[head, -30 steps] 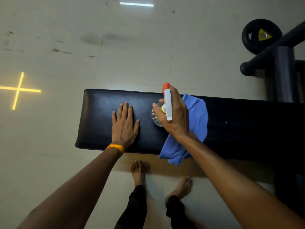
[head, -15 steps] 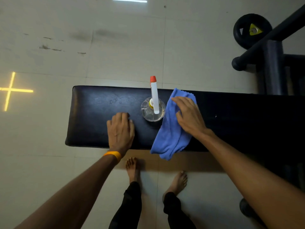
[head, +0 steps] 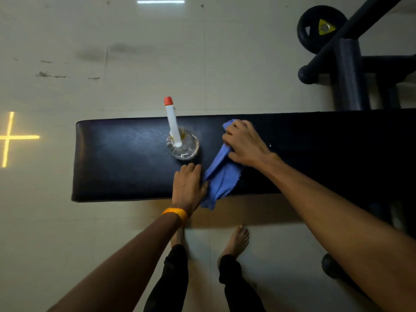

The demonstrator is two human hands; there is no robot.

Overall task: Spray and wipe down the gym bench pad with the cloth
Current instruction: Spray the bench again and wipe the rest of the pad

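The black bench pad (head: 117,158) runs across the middle of the view. A clear spray bottle (head: 180,140) with a white nozzle and red tip stands upright on it, untouched. Just right of the bottle lies the blue cloth (head: 221,179), its lower end hanging over the pad's near edge. My right hand (head: 244,143) is closed around the cloth's upper part. My left hand (head: 189,185), with an orange wristband, rests flat on the pad below the bottle, its thumb side touching the cloth's left edge.
Dark bench frame bars (head: 349,70) and a black weight plate (head: 319,28) stand at the upper right. My bare feet (head: 236,242) are on the tiled floor under the pad's near edge. A yellow cross (head: 9,138) glows on the floor at left.
My right hand set the spray bottle down on the pad, moved to the cloth and bunched it. My left hand slid right along the pad to the cloth's edge.
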